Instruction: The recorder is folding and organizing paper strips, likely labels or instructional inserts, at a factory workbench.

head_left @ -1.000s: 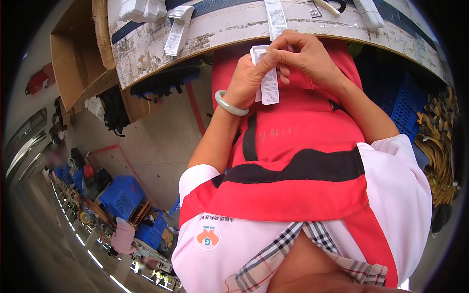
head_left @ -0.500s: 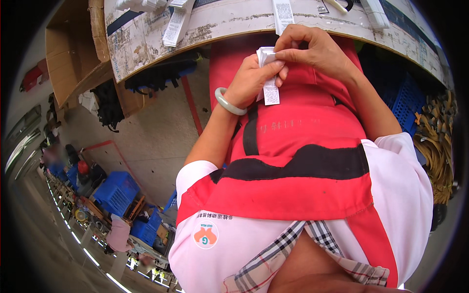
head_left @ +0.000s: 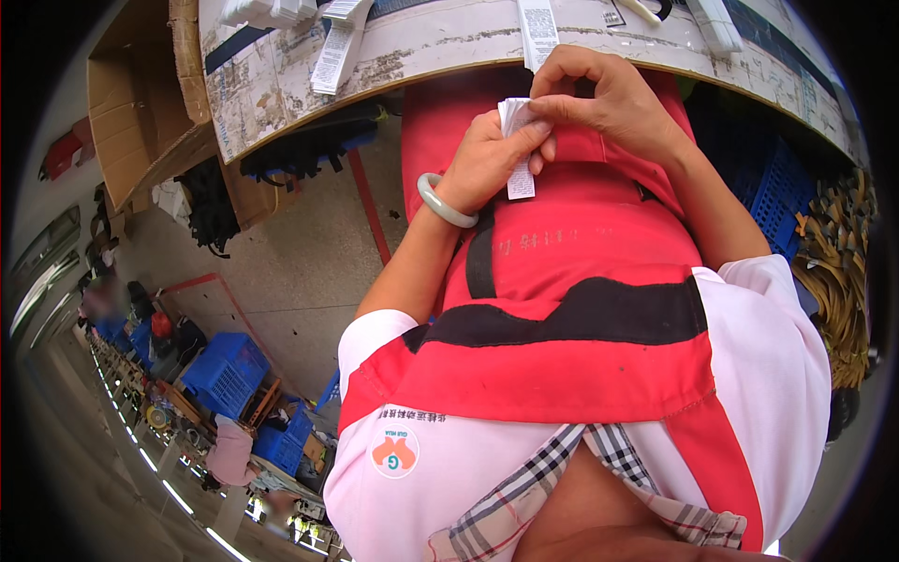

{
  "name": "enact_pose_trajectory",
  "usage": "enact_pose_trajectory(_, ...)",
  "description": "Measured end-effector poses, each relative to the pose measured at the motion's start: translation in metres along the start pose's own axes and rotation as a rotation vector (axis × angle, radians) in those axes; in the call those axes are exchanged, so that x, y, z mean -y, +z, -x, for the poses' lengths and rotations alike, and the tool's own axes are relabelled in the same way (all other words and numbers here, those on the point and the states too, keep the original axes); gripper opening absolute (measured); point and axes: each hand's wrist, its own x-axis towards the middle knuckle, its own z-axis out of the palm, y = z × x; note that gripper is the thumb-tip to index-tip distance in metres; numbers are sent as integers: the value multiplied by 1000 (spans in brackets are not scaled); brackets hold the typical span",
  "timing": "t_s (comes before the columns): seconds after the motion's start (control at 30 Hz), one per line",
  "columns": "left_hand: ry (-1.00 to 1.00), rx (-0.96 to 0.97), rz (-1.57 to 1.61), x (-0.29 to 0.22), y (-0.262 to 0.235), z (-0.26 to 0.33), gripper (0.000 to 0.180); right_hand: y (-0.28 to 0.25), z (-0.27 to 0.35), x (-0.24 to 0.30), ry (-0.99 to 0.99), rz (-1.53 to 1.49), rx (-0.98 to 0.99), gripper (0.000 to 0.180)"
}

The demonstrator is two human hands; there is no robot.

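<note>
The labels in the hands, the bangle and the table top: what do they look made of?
Labels: thin white printed strips, paper or woven fabric; they bend softly between the fingers of both hands. Bangle: smooth, glossy pale green ring, looks like jade or glass. Table top: board under a worn printed covering, chipped along its edge.

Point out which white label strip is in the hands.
The folded white strip pinched between left hand and right hand; the others lie on the table.
</note>
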Motion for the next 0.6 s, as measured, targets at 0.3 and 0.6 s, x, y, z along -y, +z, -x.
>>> enact_pose_trajectory(0.3,36,-46,74,5,7,3,19,17,17,3,-65,317,-16,36)
enact_pose_trajectory(0.6,-35,-92,126,2,12,3,20,18,24,0,-203,542,-9,42)
